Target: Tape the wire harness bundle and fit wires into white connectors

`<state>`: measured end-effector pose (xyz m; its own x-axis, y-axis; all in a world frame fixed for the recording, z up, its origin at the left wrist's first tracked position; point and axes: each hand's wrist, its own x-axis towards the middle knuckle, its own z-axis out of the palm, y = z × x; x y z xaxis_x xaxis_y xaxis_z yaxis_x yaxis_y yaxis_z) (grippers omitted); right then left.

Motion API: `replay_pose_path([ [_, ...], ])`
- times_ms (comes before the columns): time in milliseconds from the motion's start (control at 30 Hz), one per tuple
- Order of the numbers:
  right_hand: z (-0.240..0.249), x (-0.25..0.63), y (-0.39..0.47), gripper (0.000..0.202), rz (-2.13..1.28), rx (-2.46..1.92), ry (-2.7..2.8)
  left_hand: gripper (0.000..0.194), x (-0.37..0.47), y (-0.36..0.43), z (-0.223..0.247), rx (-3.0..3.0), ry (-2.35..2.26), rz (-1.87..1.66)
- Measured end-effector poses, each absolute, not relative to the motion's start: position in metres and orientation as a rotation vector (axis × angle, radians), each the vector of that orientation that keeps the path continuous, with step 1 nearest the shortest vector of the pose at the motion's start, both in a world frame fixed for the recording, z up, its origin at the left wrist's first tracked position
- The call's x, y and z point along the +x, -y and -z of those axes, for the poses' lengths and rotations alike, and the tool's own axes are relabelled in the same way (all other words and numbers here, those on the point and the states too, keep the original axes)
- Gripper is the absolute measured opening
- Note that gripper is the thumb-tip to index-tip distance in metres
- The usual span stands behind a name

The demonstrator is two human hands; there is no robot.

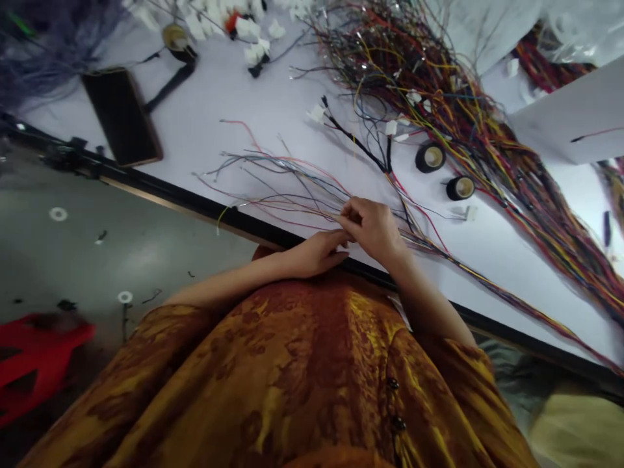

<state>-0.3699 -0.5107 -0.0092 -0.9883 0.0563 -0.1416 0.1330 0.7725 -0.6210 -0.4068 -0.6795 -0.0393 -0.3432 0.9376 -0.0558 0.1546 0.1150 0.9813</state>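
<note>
A bundle of thin loose wires [292, 203] lies along the table's front edge, its free ends fanned out to the left. My right hand [374, 233] pinches a light-coloured wire between thumb and bent forefinger, over the bundle. Close against it, at the table edge, my left hand [316, 253] is closed with curled fingers; what is between its fingertips is hidden. Right of my hands, the gathered harness [492, 286] runs on towards the lower right. Behind them is a black-taped branch [361, 144] with a white connector [316, 114] near its end.
Two black tape rolls [430, 156] stand right of the branch. A large heap of coloured wires [439, 97] covers the back right. At the left are a phone [121, 117] and another tape roll [176, 40]. White connectors [248, 29] lie at the back; a red stool [41, 364] is on the floor.
</note>
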Motion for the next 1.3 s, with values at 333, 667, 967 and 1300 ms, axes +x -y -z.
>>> replay_pose_path([
  [333,-0.007,-0.361,0.528,0.017,1.088,-0.067,-2.959,0.05,-0.419,0.693,0.035,0.176,-1.145,-1.97],
  [667,-0.028,-0.336,0.465,0.015,2.18,0.684,-2.755,0.04,-0.504,0.748,0.041,-0.065,-1.605,-2.255],
  [967,0.009,-0.324,0.482,0.016,1.511,0.516,-2.74,0.026,-0.462,0.761,0.024,0.157,-1.344,-1.709],
  [1300,0.037,-0.334,0.494,0.015,0.698,0.294,-2.895,0.028,-0.432,0.731,0.035,0.208,-1.193,-1.501],
])
